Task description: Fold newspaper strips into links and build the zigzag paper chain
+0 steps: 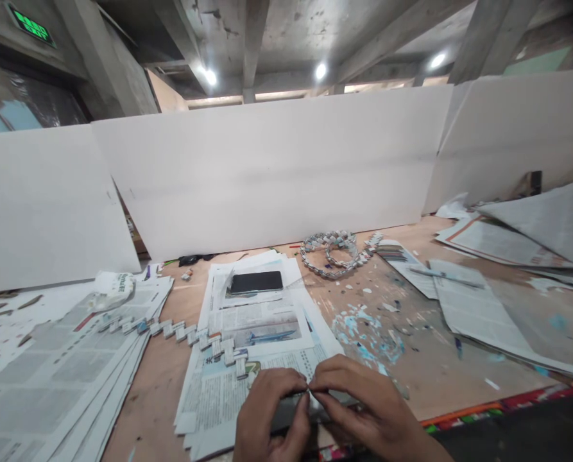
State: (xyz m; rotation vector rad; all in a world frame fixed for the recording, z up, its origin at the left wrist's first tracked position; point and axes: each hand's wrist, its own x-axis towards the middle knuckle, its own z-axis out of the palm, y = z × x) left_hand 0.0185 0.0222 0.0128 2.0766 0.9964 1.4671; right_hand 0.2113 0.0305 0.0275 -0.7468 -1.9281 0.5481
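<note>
My left hand [273, 410] and my right hand [363, 401] meet at the table's front edge, fingertips nearly touching. Each hand is closed in a pinch. Whatever lies between the fingers is too small and hidden to name. Just beyond my left hand, a zigzag chain of folded paper [187, 333] runs left across a stack of newspaper sheets [209, 391] and onto another newspaper pile. On the stack's far part rests a dark phone [256, 281]. Farther back lies a coiled chain of folded paper [329, 256].
A newspaper pile [69, 359] with a crumpled white plastic bag [113, 289] lies at left. Loose newspaper [478, 308] carrying a pen [444, 276] is at right. Blue paint flecks [367, 337] mark the tabletop [425, 366]. White panels [276, 173] stand along the back.
</note>
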